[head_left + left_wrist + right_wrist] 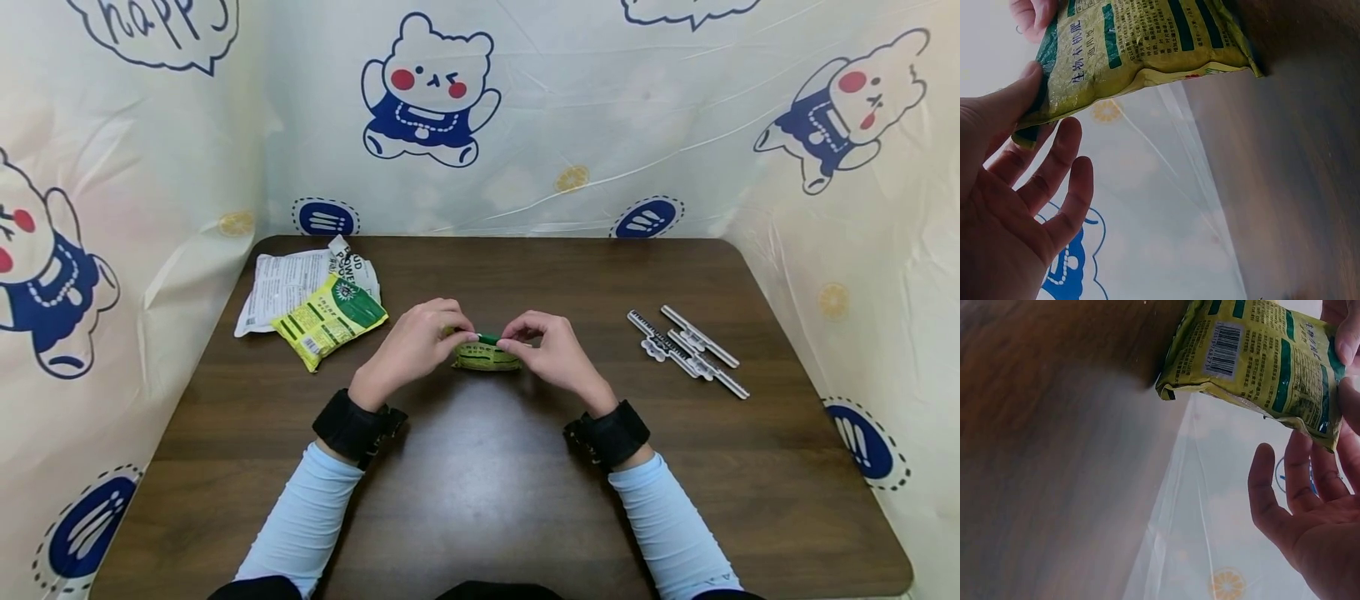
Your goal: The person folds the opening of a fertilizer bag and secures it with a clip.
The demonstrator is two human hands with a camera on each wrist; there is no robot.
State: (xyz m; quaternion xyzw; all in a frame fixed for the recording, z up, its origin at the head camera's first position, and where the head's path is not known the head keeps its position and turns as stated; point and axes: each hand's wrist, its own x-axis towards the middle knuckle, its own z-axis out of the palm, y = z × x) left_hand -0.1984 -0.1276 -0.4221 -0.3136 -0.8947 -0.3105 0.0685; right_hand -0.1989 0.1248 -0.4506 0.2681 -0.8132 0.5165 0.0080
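A small yellow-green fertilizer packet (487,357) with dark green stripes stands on edge at the middle of the table. My left hand (423,337) pinches one top corner between thumb and fingers, and my right hand (551,348) pinches the other. In the left wrist view, the left thumb presses the dark green top edge of the packet (1141,47), the other fingers spread loosely below. The right wrist view shows a barcode on the packet (1254,362), its far end near the tabletop, with the right hand (1316,494) gripping the upper edge.
A second yellow-green packet (330,321) lies at the back left, overlapping a white plastic bag (281,287). Several white-grey slotted strips with scalloped clips (690,350) lie on the right of the brown table (480,500). A printed curtain (540,125) surrounds its back and sides.
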